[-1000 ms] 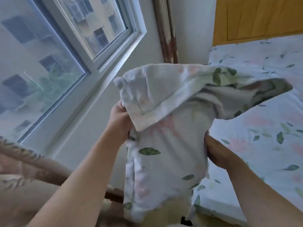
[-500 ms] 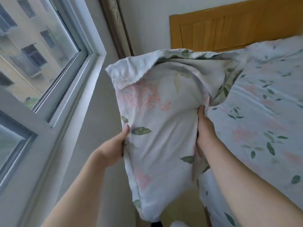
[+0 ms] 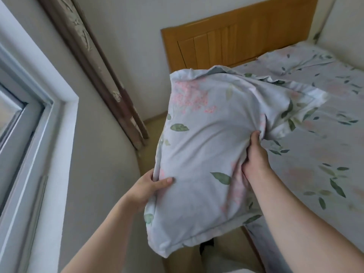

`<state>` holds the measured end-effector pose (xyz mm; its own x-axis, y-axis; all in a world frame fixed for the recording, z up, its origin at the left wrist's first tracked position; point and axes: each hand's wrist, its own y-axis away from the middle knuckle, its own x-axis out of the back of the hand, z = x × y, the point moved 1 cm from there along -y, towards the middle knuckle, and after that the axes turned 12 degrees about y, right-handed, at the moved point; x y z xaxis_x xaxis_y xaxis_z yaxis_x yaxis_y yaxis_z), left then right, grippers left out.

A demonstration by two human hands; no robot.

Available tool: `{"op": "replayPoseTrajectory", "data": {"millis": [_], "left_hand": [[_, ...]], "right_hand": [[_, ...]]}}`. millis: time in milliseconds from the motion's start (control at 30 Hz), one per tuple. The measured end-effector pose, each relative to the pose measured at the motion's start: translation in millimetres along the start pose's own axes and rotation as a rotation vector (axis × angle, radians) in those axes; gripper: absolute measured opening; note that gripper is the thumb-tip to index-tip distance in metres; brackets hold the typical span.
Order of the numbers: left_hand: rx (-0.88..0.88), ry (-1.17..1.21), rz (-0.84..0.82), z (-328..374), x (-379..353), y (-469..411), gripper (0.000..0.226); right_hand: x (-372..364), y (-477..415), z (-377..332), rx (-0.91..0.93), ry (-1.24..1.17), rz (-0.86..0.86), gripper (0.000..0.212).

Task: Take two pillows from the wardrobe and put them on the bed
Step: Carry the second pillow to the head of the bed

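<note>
A pale blue pillow (image 3: 199, 154) printed with pink flowers and green leaves hangs in the air between both hands, its far end over the bed's left edge. My left hand (image 3: 149, 189) pinches its lower left edge, thumb on top. My right hand (image 3: 255, 156) grips a fold on its right side. The bed (image 3: 319, 154) with a matching floral sheet fills the right of the view. A second matching pillow (image 3: 295, 60) seems to lie flat by the headboard. The wardrobe is out of sight.
An orange wooden headboard (image 3: 236, 36) stands at the far end of the bed. A brown patterned curtain (image 3: 94, 71) hangs down the left wall beside the white window frame (image 3: 39, 134). A narrow strip of floor (image 3: 151, 131) runs between wall and bed.
My view has swung right from the window toward the headboard. The pillow has moved forward and right toward the bed, and my left hand has slid down to its lower edge.
</note>
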<state>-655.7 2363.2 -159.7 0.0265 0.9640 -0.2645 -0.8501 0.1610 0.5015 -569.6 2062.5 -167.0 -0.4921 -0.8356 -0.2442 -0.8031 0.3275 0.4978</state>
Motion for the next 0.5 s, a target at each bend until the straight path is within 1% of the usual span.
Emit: {"op": "replayPoseTrajectory", "data": {"millis": [67, 100, 167, 200, 233, 300, 333, 367, 400, 433, 500], "left_hand": [[0.078, 0.043, 0.002, 28, 27, -40, 0.050], [0.121, 0.051, 0.046, 45, 39, -58, 0.053], [0.181, 0.033, 0.110, 79, 62, -93, 0.068], [0.190, 0.011, 0.107, 100, 72, -112, 0.073], [0.183, -0.016, 0.082, 121, 78, -128, 0.073], [0.112, -0.099, 0.033, 163, 84, -164, 0.066], [0.041, -0.141, 0.068, 181, 85, -182, 0.061], [-0.054, -0.162, 0.140, 200, 87, -203, 0.054], [-0.143, -0.152, 0.216, 218, 92, -225, 0.047], [-0.221, -0.113, 0.254, 238, 96, -245, 0.040], [-0.320, -0.001, 0.253, 280, 108, -286, 0.033]], "right_hand": [[-39, -40, -7, -0.006, -0.026, -0.008, 0.060], [-60, -57, -12, -0.008, -0.029, -0.015, 0.059], [-101, -86, -29, -0.045, -0.053, -0.048, 0.056], [-126, -99, -40, -0.051, -0.056, -0.072, 0.057], [-149, -112, -49, -0.052, -0.064, -0.119, 0.061], [-195, -144, -62, -0.060, -0.089, -0.177, 0.068], [-216, -159, -69, -0.055, -0.093, -0.193, 0.070], [-237, -178, -77, -0.043, -0.081, -0.215, 0.070], [-261, -192, -88, -0.030, -0.076, -0.240, 0.070], [-279, -207, -97, -0.013, -0.060, -0.269, 0.067], [-313, -234, -115, 0.025, 0.003, -0.347, 0.056]]}}
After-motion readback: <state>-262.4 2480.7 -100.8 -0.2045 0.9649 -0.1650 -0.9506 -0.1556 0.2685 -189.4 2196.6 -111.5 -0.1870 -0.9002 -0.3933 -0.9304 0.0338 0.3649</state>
